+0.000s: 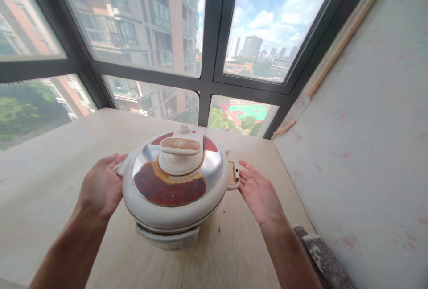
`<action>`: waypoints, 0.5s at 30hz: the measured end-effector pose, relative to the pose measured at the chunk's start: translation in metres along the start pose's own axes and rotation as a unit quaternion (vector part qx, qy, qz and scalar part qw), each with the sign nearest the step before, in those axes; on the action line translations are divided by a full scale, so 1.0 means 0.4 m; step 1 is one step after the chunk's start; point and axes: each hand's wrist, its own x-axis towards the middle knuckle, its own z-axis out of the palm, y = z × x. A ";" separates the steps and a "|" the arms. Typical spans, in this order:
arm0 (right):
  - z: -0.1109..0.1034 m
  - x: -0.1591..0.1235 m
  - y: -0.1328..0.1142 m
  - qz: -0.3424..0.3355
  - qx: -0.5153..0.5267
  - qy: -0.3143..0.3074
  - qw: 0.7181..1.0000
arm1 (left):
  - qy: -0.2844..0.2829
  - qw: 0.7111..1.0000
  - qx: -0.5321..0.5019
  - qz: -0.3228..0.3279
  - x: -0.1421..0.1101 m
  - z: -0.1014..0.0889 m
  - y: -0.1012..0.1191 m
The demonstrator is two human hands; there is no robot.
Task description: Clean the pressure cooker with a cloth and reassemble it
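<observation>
A white electric pressure cooker [174, 221] stands on the pale wooden surface in front of me. Its round lid has a shiny steel top with dark red panels, a lid handle [180, 145] in white and tan, and a small valve knob at the back. My left hand [102, 186] is at the cooker's left side handle, palm inward, with its fingers reaching past the handle and partly hidden. Beside the right side handle [233, 175] is my right hand [259, 191], palm turned toward the cooker, fingers extended and apart, the fingertips close to or touching the handle.
Dark window frames [214, 48] rise behind the wooden surface [230, 249], with buildings and a sports court outside. A flowered wall [361, 146] bounds the right side. Folded grey fabric [326, 255] lies at the lower right.
</observation>
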 end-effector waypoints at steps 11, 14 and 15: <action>-0.141 -0.077 -0.107 -0.066 -0.067 0.106 0.990 | -0.109 0.990 0.011 -0.087 -0.120 0.099 -0.068; -0.196 -0.095 -0.150 -0.086 -0.074 0.140 0.984 | -0.158 0.984 0.014 -0.085 -0.162 0.144 -0.106; -0.215 -0.099 -0.165 -0.094 -0.074 0.151 0.981 | -0.177 0.982 0.018 -0.068 -0.175 0.159 -0.121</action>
